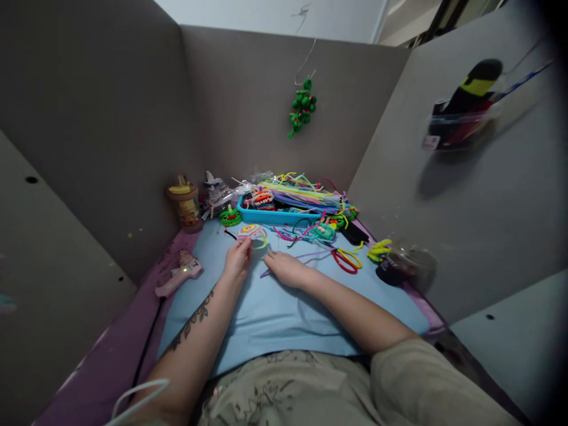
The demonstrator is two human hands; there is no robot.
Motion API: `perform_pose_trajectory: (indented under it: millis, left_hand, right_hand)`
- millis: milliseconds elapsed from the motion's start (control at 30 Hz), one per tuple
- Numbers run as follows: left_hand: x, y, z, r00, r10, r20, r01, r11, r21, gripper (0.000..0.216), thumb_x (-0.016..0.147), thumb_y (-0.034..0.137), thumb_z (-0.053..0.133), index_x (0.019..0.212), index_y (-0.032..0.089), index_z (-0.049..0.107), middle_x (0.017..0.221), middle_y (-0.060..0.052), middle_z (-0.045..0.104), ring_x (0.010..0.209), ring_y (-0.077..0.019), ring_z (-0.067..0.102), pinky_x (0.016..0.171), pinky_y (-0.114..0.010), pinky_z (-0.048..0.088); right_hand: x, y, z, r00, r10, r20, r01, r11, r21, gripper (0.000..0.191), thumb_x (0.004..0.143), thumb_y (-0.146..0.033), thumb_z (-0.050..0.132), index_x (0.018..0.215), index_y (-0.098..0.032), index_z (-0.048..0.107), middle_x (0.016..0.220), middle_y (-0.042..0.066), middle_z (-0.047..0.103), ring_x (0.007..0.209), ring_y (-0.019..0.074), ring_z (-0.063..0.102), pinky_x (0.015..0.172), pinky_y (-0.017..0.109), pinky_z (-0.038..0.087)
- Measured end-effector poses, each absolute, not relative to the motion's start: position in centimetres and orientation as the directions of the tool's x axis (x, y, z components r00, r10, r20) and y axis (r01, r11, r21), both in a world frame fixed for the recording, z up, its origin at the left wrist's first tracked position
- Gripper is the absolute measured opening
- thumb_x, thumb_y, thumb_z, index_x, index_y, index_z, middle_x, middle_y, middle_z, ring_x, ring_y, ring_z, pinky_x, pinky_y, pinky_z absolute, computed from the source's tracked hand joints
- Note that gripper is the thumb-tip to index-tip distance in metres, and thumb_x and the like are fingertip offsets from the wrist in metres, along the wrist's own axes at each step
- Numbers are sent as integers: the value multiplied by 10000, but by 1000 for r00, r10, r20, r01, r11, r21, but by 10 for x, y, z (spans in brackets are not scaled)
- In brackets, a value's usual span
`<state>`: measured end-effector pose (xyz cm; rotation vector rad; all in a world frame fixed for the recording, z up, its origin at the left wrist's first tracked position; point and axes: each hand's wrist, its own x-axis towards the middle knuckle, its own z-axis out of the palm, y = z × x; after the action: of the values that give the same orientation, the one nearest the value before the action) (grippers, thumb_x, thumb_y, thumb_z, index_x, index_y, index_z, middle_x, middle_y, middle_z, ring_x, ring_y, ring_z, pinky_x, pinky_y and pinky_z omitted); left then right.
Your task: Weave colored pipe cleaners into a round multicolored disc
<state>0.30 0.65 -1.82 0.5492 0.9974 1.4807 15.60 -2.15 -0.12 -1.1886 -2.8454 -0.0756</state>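
Note:
My left hand (238, 258) is closed, its fingertips pinching a pale green and yellow pipe cleaner (262, 242) that curves toward the right. Just beyond those fingertips is a round pink, yellow and white pipe-cleaner piece (251, 230); whether the two are joined I cannot tell. My right hand (285, 268) is a short way off, fingers curled together low over the blue mat (257, 322). What sits between them is hidden. A purple pipe cleaner (265, 274) shows at the right fingertips, held or merely lying beneath. Scissors with red and yellow handles (346, 260) rest right of that hand.
Behind the hands stands a blue tray (279, 218) heaped with colourful pipe cleaners (302, 194). A green frog-like piece (230, 216) and a lidded cup (186, 204) are at left, near a pink glue gun (180, 276). A dark-based clear container (394, 267) stands right. Grey panels surround the table.

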Motion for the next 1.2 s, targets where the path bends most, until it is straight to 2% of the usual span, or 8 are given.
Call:
perform_pose_trajectory:
  millis: [133, 233, 333, 400, 500, 767, 1000, 1200]
  left_hand:
    - [2, 6, -19, -183, 958, -220, -563, 82, 823, 259, 596, 302, 744, 626, 124, 559, 498, 35, 480, 418, -34, 410, 372, -135, 281]
    - [2, 6, -18, -181, 959, -218, -569, 79, 818, 256, 596, 300, 745, 633, 121, 566, 511, 29, 498, 422, -34, 418, 370, -134, 277]
    - [2, 5, -16, -180, 959, -219, -562, 82, 823, 247, 607, 298, 739, 637, 121, 570, 498, 29, 496, 407, -32, 405, 362, -135, 267]
    - [3, 5, -15, -182, 956, -228, -560, 90, 824, 232, 617, 283, 732, 630, 121, 567, 478, 34, 481, 399, -32, 399, 366, -136, 276]
    - [4, 4, -14, -172, 955, -240, -566, 103, 818, 208, 624, 252, 728, 624, 116, 570, 480, 32, 484, 416, -37, 426, 392, -136, 319]
    - [6, 1, -11, -134, 965, -225, -585, 106, 804, 223, 591, 243, 749, 646, 113, 576, 548, 21, 543, 441, -35, 459, 419, -141, 347]
    - [6, 1, -12, -114, 972, -204, -559, 107, 823, 242, 596, 274, 745, 659, 117, 572, 517, 30, 520, 429, -35, 451, 405, -146, 320]
    - [6, 3, -16, -123, 974, -188, -556, 89, 826, 248, 602, 286, 744, 650, 118, 569, 506, 24, 512, 430, -40, 442, 405, -156, 304]
  right_hand:
    - [154, -33, 10, -753, 656, 59, 654, 735, 179, 165, 858, -143, 393, 950, -158, 529, 855, 104, 590, 741, 190, 562, 660, 292, 393]
    - [160, -27, 9, -846, 522, 109, 533, 832, 154, 176, 848, -152, 420, 967, -167, 549, 837, 89, 604, 767, 190, 558, 697, 305, 406]
    - [170, -9, -2, -810, 453, 372, 486, 874, -7, 288, 817, -71, 402, 1052, -164, 540, 889, 81, 614, 826, 176, 553, 754, 312, 419]
    - [175, 4, -10, -640, 493, 589, 491, 852, -181, 318, 796, -38, 378, 1034, -157, 551, 907, 88, 611, 871, 177, 552, 762, 314, 431]
    - [176, 16, -15, -340, 602, 723, 487, 770, -412, 239, 828, -113, 395, 968, -176, 578, 866, 75, 608, 855, 177, 554, 748, 311, 441]
    - [158, 18, 1, -72, 742, 667, 410, 631, -658, 156, 804, -285, 503, 741, -186, 606, 820, 47, 597, 799, 164, 555, 704, 283, 452]
    - [142, 24, -12, -80, 867, 491, 274, 493, -826, 302, 784, -216, 433, 1042, -202, 588, 920, 50, 617, 696, 132, 571, 633, 268, 483]
    - [142, 26, -15, -42, 895, 445, 224, 442, -868, 298, 754, -209, 414, 1010, -183, 565, 912, 46, 610, 657, 120, 570, 564, 238, 467]
